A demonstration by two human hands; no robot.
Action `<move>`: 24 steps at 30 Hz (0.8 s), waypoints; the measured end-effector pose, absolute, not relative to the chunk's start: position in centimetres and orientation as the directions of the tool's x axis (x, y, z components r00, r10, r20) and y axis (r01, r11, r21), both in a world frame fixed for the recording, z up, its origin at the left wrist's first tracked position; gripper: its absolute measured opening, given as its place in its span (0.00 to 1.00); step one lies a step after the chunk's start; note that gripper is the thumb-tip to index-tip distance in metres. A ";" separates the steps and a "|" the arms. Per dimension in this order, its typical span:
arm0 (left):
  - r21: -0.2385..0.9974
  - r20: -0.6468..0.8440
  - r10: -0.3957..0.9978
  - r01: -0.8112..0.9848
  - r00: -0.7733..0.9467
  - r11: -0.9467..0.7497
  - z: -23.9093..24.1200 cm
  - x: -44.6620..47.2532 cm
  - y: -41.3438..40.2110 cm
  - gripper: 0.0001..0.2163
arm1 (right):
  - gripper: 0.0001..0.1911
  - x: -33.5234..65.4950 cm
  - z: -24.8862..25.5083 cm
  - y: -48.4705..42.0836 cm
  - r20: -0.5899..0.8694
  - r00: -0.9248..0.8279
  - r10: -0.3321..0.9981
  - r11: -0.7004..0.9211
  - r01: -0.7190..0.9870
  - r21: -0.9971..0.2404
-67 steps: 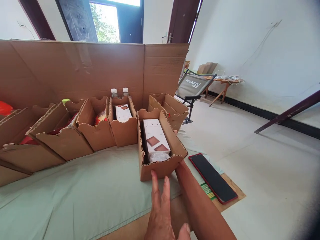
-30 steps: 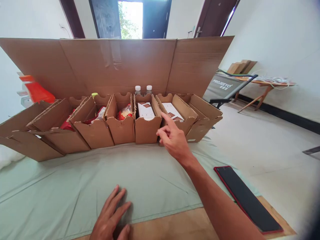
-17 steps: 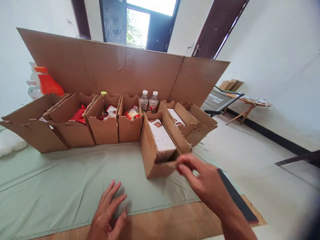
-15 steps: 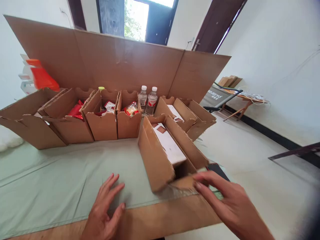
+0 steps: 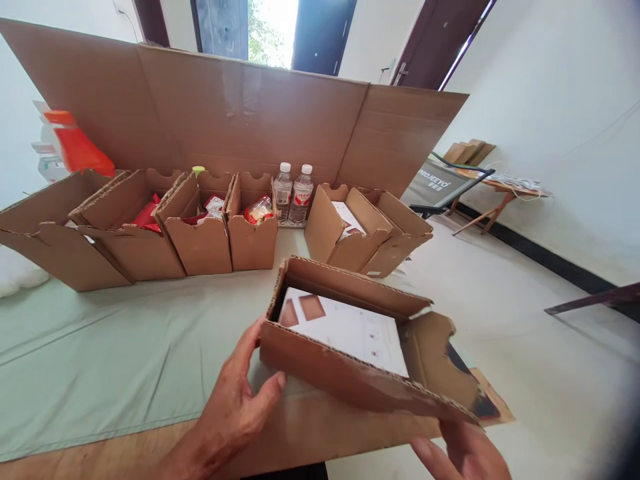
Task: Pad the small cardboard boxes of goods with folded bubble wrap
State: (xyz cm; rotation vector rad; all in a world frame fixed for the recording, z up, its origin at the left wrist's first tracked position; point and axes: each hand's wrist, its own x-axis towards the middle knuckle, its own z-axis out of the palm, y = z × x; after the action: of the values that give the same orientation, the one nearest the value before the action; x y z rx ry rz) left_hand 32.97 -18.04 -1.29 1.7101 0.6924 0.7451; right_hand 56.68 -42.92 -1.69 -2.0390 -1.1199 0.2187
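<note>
An open-topped cardboard box [image 5: 340, 363] sits slantwise at the table's near right, its notched end toward the right. Inside lies a white carton [image 5: 355, 330] with brown squares printed on it. My left hand [image 5: 240, 393] grips the box's left end, its fingertips hidden behind the corner and the thumb by the near side. Under the near right corner, my right hand [image 5: 463, 450] holds the same box, with its fingers partly hidden beneath the cardboard.
Cardboard boxes [image 5: 205, 247] with packaged snacks stand in a row at the left. Two water bottles [image 5: 301, 193] stand behind, beside more cardboard boxes [image 5: 345, 230]. A tall cardboard panel [image 5: 250, 120] rises along the back. A dark flat object [image 5: 485, 403] lies at the right edge.
The box has turned, its notched end swinging right, and has come away from the boxes behind it. My left hand has moved onto its left end; my right hand has shifted lower.
</note>
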 end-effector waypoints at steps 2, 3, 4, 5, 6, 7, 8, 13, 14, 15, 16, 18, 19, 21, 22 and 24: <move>0.965 0.173 0.822 0.073 0.542 -0.251 -1.6 32.2 -16.8 0.25 | 0.32 56.2 -0.8 -39.2 0.228 0.585 0.778 -0.304 0.669 -0.679; 0.963 0.185 0.848 0.080 0.496 -0.257 -1.5 31.6 -15.9 0.23 | 0.32 55.9 -0.2 -36.9 0.243 0.562 0.791 -0.270 0.676 -0.686; 0.961 0.196 0.871 0.089 0.451 -0.263 -1.3 31.1 -14.9 0.22 | 0.32 55.5 0.3 -34.5 0.276 0.532 0.801 -0.203 0.674 -0.710; 0.958 0.207 0.889 0.098 0.409 -0.269 -1.0 30.6 -13.7 0.21 | 0.32 55.2 0.8 -32.0 0.303 0.501 0.811 -0.136 0.664 -0.735; 0.956 0.217 0.903 0.106 0.370 -0.273 -0.7 30.1 -12.4 0.21 | 0.30 54.9 1.0 -29.6 0.327 0.473 0.818 -0.071 0.647 -0.759; 0.955 0.221 0.916 0.116 0.334 -0.273 -0.4 29.7 -11.2 0.22 | 0.29 54.6 1.1 -27.3 0.340 0.450 0.826 -0.020 0.626 -0.780; 0.955 0.222 0.928 0.128 0.299 -0.269 -0.1 29.4 -10.0 0.22 | 0.27 54.3 1.0 -25.3 0.338 0.429 0.838 0.011 0.605 -0.796; 0.960 0.177 0.958 0.173 0.225 -0.218 -1.4 29.1 -6.2 0.23 | 0.29 54.3 0.7 -21.1 0.269 0.342 0.900 0.007 0.607 -0.795; 0.963 0.164 0.960 0.176 0.227 -0.206 -2.0 29.2 -6.0 0.23 | 0.30 54.6 1.3 -21.2 0.297 0.337 0.893 0.008 0.649 -0.761; 0.965 0.148 0.961 0.179 0.233 -0.192 -2.6 29.2 -5.9 0.23 | 0.31 55.0 2.3 -21.5 0.348 0.331 0.877 0.016 0.703 -0.711; 0.967 0.133 0.961 0.181 0.242 -0.179 -3.0 29.3 -5.9 0.23 | 0.32 55.3 3.5 -21.8 0.417 0.311 0.854 0.035 0.766 -0.642; 0.968 0.117 0.958 0.184 0.262 -0.168 -3.6 29.3 -6.0 0.23 | 0.32 55.9 6.8 -22.0 0.548 0.198 0.813 0.088 0.888 -0.452; 0.968 0.116 0.955 0.185 0.272 -0.170 -3.7 29.4 -6.1 0.23 | 0.32 56.0 8.6 -21.7 0.579 0.106 0.808 0.124 0.930 -0.345; 0.964 0.123 0.953 0.195 0.277 -0.181 -3.6 29.4 -6.3 0.22 | 0.31 55.8 11.7 -20.3 0.530 -0.080 0.844 0.186 0.971 -0.150; 0.962 0.128 0.954 0.201 0.272 -0.187 -3.5 29.4 -6.4 0.21 | 0.32 55.5 12.8 -19.4 0.457 -0.142 0.878 0.198 0.977 -0.078; 0.956 0.138 0.954 0.216 0.266 -0.199 -3.3 29.4 -6.5 0.21 | 0.34 54.5 14.3 -17.2 0.279 -0.179 0.943 0.183 0.983 0.014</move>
State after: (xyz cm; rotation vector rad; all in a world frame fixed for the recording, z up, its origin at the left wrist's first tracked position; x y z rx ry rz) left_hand 29.40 -6.54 -3.33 1.6236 1.1020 1.0150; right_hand 54.50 -17.17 14.26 -1.8637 -2.2471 -0.2811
